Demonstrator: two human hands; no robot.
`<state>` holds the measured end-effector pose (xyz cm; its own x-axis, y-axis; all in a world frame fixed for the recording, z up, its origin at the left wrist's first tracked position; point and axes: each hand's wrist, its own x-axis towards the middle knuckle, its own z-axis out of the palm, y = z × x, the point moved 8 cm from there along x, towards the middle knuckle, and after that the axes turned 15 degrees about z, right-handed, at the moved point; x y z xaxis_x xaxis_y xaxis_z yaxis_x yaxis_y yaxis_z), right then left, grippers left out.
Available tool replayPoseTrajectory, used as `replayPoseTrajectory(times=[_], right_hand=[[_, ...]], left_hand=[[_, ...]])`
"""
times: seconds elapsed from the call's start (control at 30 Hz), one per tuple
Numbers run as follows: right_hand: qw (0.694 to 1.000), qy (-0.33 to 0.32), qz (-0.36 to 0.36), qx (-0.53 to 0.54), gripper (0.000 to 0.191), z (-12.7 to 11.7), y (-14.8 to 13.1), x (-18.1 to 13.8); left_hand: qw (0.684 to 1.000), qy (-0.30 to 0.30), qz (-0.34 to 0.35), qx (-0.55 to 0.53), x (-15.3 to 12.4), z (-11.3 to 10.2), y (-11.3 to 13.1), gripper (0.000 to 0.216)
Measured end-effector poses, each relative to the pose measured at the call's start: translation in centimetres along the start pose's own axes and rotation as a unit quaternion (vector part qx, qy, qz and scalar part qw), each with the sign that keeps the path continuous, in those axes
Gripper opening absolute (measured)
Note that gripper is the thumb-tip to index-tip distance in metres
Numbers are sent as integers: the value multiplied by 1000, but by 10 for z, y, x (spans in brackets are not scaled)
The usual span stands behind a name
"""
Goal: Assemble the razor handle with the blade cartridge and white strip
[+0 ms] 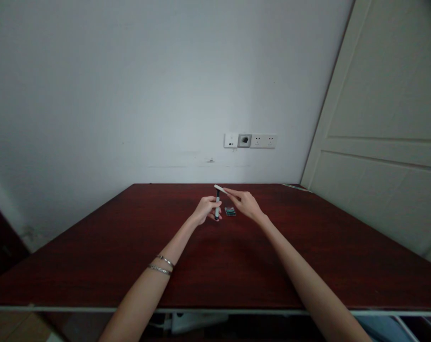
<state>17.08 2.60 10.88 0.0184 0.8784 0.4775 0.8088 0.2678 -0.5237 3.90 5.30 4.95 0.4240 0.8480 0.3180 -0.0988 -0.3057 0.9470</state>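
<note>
Upright in my left hand (205, 209) is a T-shaped, razor-like tool (217, 207) with a pale grey handle, a black neck and a black lower end. My left fingers are wrapped round the handle. The tool's flat white head (220, 188) tilts down to the right. My right hand (247, 204) pinches the right end of that head with its fingertips. Just behind and to the right of the handle, a small clear packet (230, 211) with dark green marks lies on the tabletop, between my hands. Its contents are too small to make out.
The dark red wooden table (130, 266) reaches back to a pale wall with a row of sockets (251, 140). A white panelled door (386, 180) stands along the right side. A thin strip (296, 188) lies at the back right corner. Below the front edge is a white object (197, 322).
</note>
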Motion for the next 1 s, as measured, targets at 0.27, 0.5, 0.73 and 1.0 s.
replayPoseTrajectory(times=[0.27,0.5,0.73,1.0], right_hand=[[999,-2,39,18,34,5,23,3],[991,-24,17,130,35,13,31,9],[990,-4,62,125,33,16,33,10],[998,-1,44,54,32,15,20,7]], left_hand=[[1000,29,-8,-9,0,-6,-6,18],[999,38,-9,1,0,-5,-6,20],[999,39,2,13,-1,-9,-3,16],[998,52,-18,20,-1,-12,-8,17]])
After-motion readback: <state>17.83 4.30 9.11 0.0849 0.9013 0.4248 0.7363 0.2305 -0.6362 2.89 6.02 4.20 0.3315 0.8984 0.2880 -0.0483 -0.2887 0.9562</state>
